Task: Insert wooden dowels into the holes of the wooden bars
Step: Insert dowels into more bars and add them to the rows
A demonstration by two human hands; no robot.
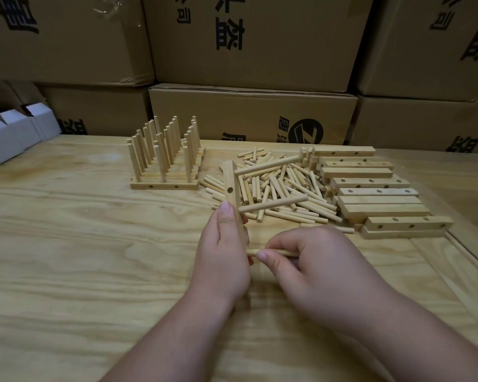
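Observation:
My left hand [224, 257] grips a wooden bar [230, 186] held on end above the table, thumb along its near face. Two dowels stick out of the bar to the right, an upper dowel [268, 165] and a middle dowel [273, 204]. My right hand [312, 263] pinches a third dowel [271, 252] lying level, its left tip at the bar's lower end beside my left hand. Whether that tip is inside a hole is hidden by my fingers. A heap of loose dowels [279, 188] lies behind the hands.
Finished bars with upright dowels [164, 158] stand in rows at the back left. A stack of bare bars [370, 186] lies at the right. Cardboard boxes [254, 114] wall off the back of the wooden table [94, 257]. White boxes [14, 133] sit at far left.

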